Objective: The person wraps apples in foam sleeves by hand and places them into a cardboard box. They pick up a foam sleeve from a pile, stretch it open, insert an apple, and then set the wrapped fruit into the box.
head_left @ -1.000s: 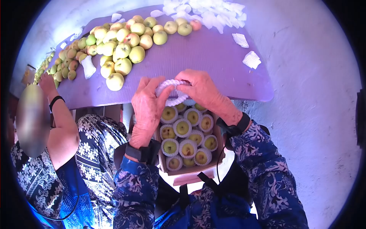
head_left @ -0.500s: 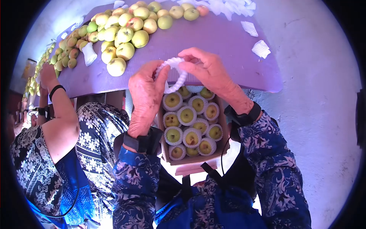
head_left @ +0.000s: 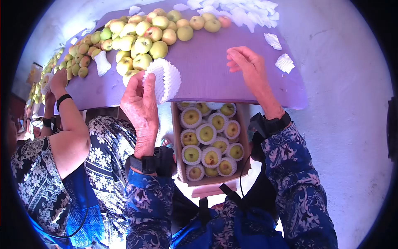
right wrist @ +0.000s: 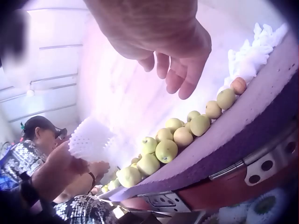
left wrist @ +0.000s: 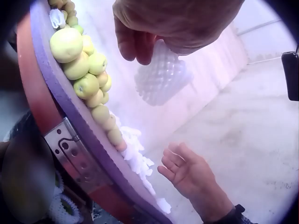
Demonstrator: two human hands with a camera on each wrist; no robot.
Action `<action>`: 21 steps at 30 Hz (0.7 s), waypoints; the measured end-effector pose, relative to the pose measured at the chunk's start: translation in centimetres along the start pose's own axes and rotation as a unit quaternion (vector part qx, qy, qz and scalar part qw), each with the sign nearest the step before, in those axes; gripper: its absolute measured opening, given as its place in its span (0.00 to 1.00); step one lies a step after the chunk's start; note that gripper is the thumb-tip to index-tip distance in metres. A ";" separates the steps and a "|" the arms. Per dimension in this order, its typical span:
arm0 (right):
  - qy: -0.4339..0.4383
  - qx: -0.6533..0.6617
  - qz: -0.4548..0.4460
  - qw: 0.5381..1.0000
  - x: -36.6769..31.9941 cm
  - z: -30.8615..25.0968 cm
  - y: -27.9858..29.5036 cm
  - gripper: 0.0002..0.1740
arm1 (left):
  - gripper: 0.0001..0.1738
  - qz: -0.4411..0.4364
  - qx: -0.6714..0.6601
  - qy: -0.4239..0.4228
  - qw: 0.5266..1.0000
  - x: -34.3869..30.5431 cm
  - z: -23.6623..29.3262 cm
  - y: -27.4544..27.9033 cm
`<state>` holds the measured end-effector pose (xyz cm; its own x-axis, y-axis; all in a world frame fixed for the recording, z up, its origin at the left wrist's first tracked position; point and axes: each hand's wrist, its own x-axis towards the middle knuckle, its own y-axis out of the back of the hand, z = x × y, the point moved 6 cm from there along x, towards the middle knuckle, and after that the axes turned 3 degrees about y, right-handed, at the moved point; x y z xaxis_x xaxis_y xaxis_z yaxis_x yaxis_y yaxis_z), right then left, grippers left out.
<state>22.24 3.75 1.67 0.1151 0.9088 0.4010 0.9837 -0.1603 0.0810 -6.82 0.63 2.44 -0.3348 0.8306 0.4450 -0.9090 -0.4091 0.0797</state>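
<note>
A white foam net sleeve [head_left: 166, 81] is pinched between the thumb and fingers of my left hand [head_left: 141, 106]. It stands spread and rounded over the table's near edge, and in the left wrist view the net [left wrist: 163, 77] hangs below the fingertips. My right hand [head_left: 251, 68] is apart from it, over the right part of the table, fingers loosely bent with nothing in them. The nearest yellow-green apple [head_left: 130, 76] lies just behind my left hand, at the front of the apple pile [head_left: 143, 43].
Below the table edge stands a cardboard box [head_left: 245, 135] with several netted apples [head_left: 206, 133]. White foam nets [head_left: 238, 12] are heaped at the back of the purple table [head_left: 207, 66], two more [head_left: 285, 63] at its right. Another person [head_left: 68, 137] works on the left.
Both hands were at the foam net, stretching its rim. My right hand has let go and moved right; my left has carried the net left, toward the apples.
</note>
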 end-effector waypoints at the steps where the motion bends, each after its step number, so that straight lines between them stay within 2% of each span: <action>1: -0.017 -0.015 0.005 1.000 0.0 0.3 0.4 0.14 | 0.13 -0.006 0.011 0.004 1.000 -0.2 0.2 -0.2; 7: -0.081 -0.091 0.010 0.992 0.3 1.8 2.7 0.12 | 0.13 -0.062 0.076 0.052 0.994 -0.7 0.7 -1.5; 11: -0.098 -0.102 0.003 0.990 0.0 2.6 2.9 0.11 | 0.14 -0.047 0.059 0.008 0.997 -0.6 -0.1 -1.9; 21: -0.119 -0.111 -0.034 0.986 -0.1 2.6 1.8 0.10 | 0.12 -0.105 0.091 0.037 0.990 -0.2 -0.6 -2.9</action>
<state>24.40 4.33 -0.64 0.1051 0.9809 0.1634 0.9389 -0.1520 0.3087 -4.31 1.90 1.60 -0.1661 0.9276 0.3346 -0.9033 -0.2792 0.3256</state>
